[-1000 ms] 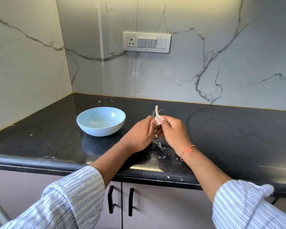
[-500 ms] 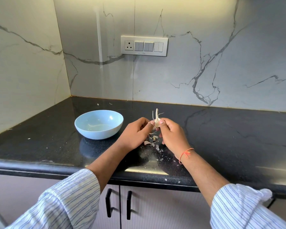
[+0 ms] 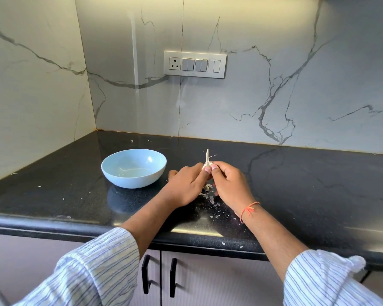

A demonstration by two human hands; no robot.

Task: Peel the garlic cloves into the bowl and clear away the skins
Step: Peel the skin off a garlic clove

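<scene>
Garlic [image 3: 207, 164], stalk upward, is pinched between the fingertips of the left hand [image 3: 186, 186] and right hand [image 3: 230, 184] above the black tabletop [image 3: 307, 191]. Loose skins [image 3: 208, 191] lie beneath the hands. Just left stands the light-blue bowl [image 3: 133, 167].

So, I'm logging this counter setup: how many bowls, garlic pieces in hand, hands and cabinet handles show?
Blue bowl: 1
Garlic, held between the left hand and right hand: 1
Hands: 2
Black cabinet handles: 2
Total: 6
</scene>
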